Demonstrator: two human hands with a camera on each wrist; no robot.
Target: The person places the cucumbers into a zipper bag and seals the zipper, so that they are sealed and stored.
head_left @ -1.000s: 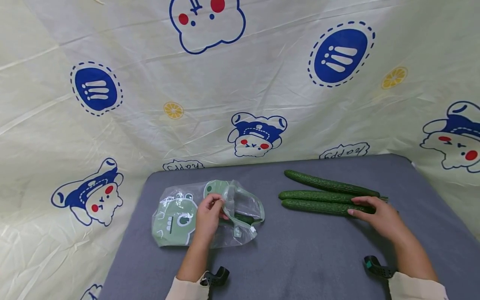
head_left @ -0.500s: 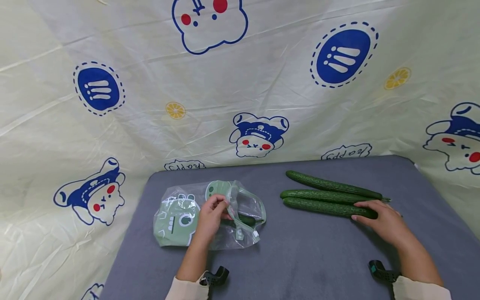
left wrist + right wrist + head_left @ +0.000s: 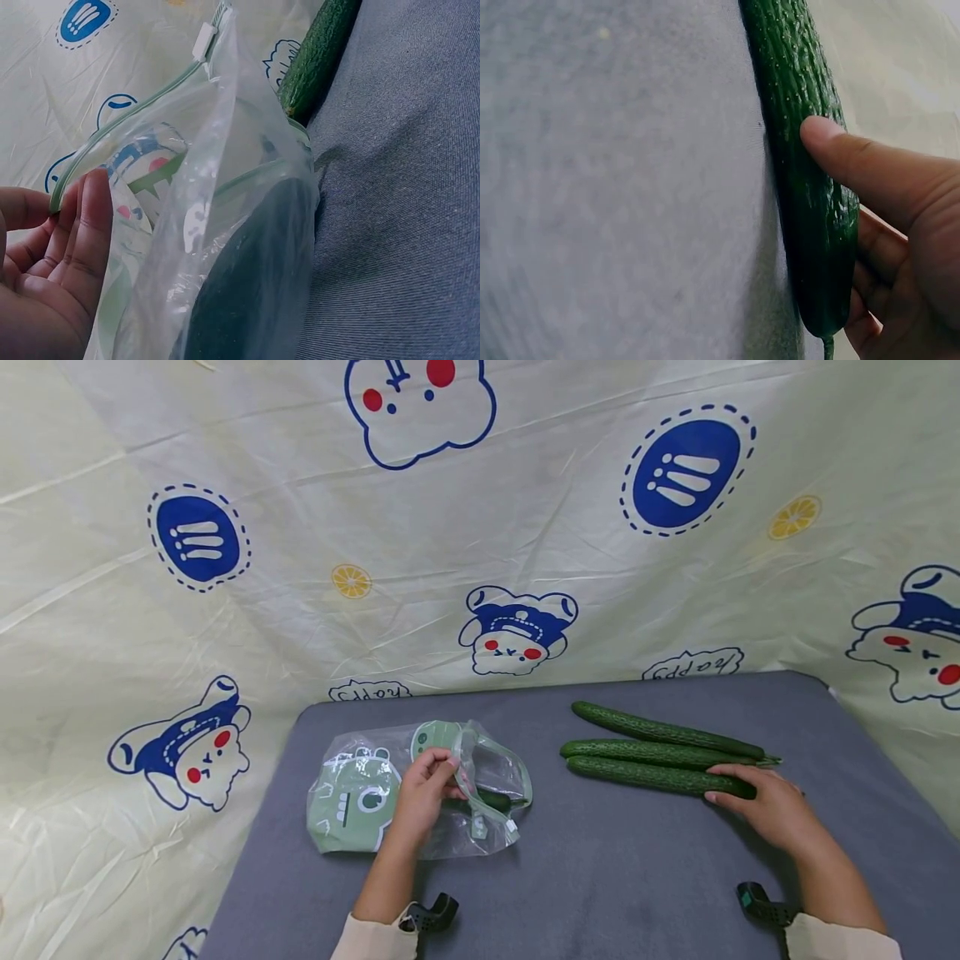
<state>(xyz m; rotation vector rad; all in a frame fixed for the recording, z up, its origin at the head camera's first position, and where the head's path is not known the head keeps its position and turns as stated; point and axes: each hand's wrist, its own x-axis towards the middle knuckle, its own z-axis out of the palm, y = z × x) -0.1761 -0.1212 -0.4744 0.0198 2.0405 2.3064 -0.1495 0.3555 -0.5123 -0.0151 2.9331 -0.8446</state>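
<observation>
In the head view, my left hand (image 3: 422,789) pinches the rim of a clear zip bag (image 3: 348,831) printed with a green cartoon face. The left wrist view shows thumb and fingers on the green zip strip (image 3: 135,109), with the bag's mouth spread apart. One cucumber (image 3: 247,277) lies inside, its stem end towards the opening. On the right, my right hand (image 3: 772,806) grips the stem end of the nearest cucumber (image 3: 637,772). Its thumb (image 3: 829,139) presses on one side in the right wrist view; the other fingers are partly hidden behind the cucumber.
Two more cucumbers lie just behind the gripped one: a middle cucumber (image 3: 637,750) close beside it and a far cucumber (image 3: 660,724) at a slant. Everything is on a grey cloth-covered table (image 3: 570,877). A printed sheet (image 3: 420,527) hangs behind.
The right hand has drawn the stem end of the nearest cucumber slightly towards me and right, away from the middle one. The left hand keeps its pinch on the bag.
</observation>
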